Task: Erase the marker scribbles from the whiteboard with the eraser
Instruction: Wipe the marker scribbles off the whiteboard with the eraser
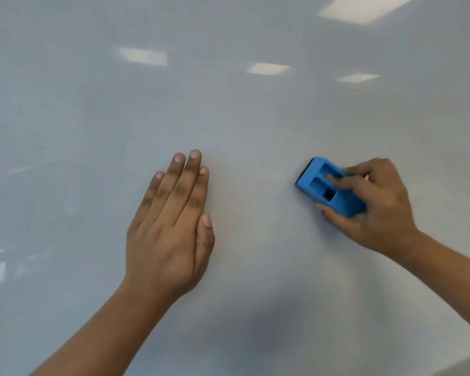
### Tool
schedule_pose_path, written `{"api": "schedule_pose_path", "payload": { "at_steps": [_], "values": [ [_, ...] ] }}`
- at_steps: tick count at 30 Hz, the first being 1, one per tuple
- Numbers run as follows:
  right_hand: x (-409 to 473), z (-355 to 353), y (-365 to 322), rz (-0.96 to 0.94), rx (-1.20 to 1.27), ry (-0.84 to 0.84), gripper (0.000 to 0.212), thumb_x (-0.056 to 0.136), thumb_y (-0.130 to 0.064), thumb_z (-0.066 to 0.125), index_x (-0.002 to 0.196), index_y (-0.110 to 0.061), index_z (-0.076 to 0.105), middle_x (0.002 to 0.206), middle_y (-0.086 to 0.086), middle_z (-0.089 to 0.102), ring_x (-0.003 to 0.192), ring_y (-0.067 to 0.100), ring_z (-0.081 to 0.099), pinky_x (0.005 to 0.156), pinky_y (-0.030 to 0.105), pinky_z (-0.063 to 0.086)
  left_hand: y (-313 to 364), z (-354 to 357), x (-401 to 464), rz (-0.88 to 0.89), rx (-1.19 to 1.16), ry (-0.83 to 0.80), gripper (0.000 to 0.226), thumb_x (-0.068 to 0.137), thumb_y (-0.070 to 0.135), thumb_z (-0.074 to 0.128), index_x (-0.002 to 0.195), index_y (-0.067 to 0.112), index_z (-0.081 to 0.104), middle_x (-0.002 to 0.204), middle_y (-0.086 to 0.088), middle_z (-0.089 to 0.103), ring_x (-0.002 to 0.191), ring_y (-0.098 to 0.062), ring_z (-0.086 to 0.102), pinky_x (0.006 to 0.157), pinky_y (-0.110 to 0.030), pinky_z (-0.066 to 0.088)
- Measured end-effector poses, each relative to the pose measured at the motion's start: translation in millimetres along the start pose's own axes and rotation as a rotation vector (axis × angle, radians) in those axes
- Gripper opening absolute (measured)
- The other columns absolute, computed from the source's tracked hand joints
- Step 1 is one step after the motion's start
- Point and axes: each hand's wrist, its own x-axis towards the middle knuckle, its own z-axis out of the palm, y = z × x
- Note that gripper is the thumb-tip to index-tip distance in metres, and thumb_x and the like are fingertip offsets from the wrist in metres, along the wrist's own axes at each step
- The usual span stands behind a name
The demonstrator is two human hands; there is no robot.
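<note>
The whiteboard [242, 118] fills almost the whole view, glossy and pale grey. I see no marker scribbles on the part in view. My right hand [375, 207] grips a blue eraser [326, 185] with recesses in its back and presses its dark felt face against the board at the right of centre. The hand and eraser are slightly blurred. My left hand [171, 223] lies flat on the board at centre left, fingers together and pointing up, holding nothing.
Ceiling lights [272, 68] reflect in the upper part of the board. Faint smeared streaks [33, 166] show on the left side. The board's lower right corner edge [464, 362] is visible.
</note>
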Motion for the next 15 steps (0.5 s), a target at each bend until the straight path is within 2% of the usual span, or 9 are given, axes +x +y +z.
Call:
{"api": "schedule_pose_path", "payload": {
  "at_steps": [1, 3, 5, 7, 8, 10, 13, 15],
  "values": [
    [2.5, -6.2, 17.6, 0.162, -0.011, 0.049, 0.042, 0.079, -0.039, 0.077, 0.098, -0.002, 0.068, 0.098, 0.016, 0.057, 0.086, 0.024, 0.051, 0.074, 0.031, 0.046, 4.2, 3.2, -4.2, -0.017, -0.001, -0.009, 0.054, 0.105, 0.024, 0.022, 0.147, -0.002, 0.043, 0.159, -0.015, 0.035, 0.152, -0.027, 0.027, 0.125, -0.042, 0.021],
    [-8.1, -10.5, 39.2, 0.467, 0.039, 0.188, 0.043, 0.077, -0.040, 0.078, 0.098, -0.005, 0.062, 0.101, 0.004, 0.053, 0.085, 0.013, 0.049, 0.072, 0.020, 0.044, 11.9, 10.8, -11.3, -0.034, 0.013, -0.027, 0.054, 0.104, 0.024, 0.023, 0.148, -0.002, 0.042, 0.159, -0.015, 0.034, 0.152, -0.028, 0.026, 0.126, -0.042, 0.019],
    [-33.9, -3.3, 32.8, 0.766, 0.107, 0.343, 0.041, 0.076, -0.045, 0.074, 0.095, -0.012, 0.058, 0.101, -0.003, 0.047, 0.082, 0.009, 0.051, 0.071, 0.023, 0.048, 15.5, 18.7, -17.1, -0.028, 0.051, -0.034, 0.055, 0.103, 0.023, 0.024, 0.148, -0.003, 0.041, 0.160, -0.016, 0.033, 0.153, -0.029, 0.025, 0.126, -0.043, 0.017],
    [-70.1, 9.9, -0.3, 0.891, 0.147, 0.411, 0.039, 0.073, -0.046, 0.071, 0.090, -0.015, 0.055, 0.100, 0.000, 0.046, 0.081, 0.003, 0.052, 0.068, 0.018, 0.046, 16.1, 25.0, -22.2, -0.018, 0.087, -0.040, 0.055, 0.104, 0.023, 0.024, 0.149, -0.003, 0.040, 0.160, -0.016, 0.033, 0.153, -0.028, 0.024, 0.127, -0.043, 0.016],
    [-88.3, 18.6, -23.7, 0.873, 0.166, 0.405, 0.038, 0.072, -0.044, 0.071, 0.088, -0.014, 0.055, 0.098, 0.000, 0.047, 0.082, -0.002, 0.051, 0.066, 0.015, 0.043, 16.1, 27.3, -23.1, -0.013, 0.095, -0.031, 0.055, 0.104, 0.023, 0.023, 0.149, -0.003, 0.040, 0.160, -0.016, 0.032, 0.153, -0.028, 0.023, 0.127, -0.043, 0.015],
    [-121.9, 34.8, -78.0, 0.759, 0.231, 0.299, 0.035, 0.068, -0.039, 0.076, 0.086, -0.012, 0.061, 0.093, 0.000, 0.049, 0.085, 0.001, 0.053, 0.069, 0.012, 0.042, 16.0, 29.5, -24.1, -0.010, 0.102, 0.005, 0.055, 0.104, 0.022, 0.023, 0.149, -0.004, 0.039, 0.160, -0.016, 0.032, 0.153, -0.028, 0.023, 0.127, -0.043, 0.016],
    [-143.0, 44.6, -127.9, 0.338, 0.178, 0.001, 0.031, 0.067, -0.036, 0.082, 0.093, -0.022, 0.072, 0.099, 0.001, 0.064, 0.084, 0.015, 0.058, 0.071, 0.026, 0.050, 12.8, 34.4, -26.3, 0.019, 0.070, 0.026, 0.056, 0.102, 0.020, 0.025, 0.152, -0.003, 0.033, 0.161, -0.019, 0.030, 0.154, -0.031, 0.022, 0.125, -0.051, 0.019],
    [-135.5, 40.0, -110.9, 0.077, 0.096, -0.082, 0.029, 0.075, -0.039, 0.078, 0.101, -0.027, 0.073, 0.107, -0.001, 0.069, 0.086, 0.019, 0.059, 0.073, 0.033, 0.050, 5.4, 41.1, -32.2, 0.010, 0.016, 0.021, 0.057, 0.101, 0.019, 0.024, 0.155, -0.001, 0.027, 0.163, -0.020, 0.026, 0.153, -0.037, 0.020, 0.118, -0.066, 0.024]
  ]
}}
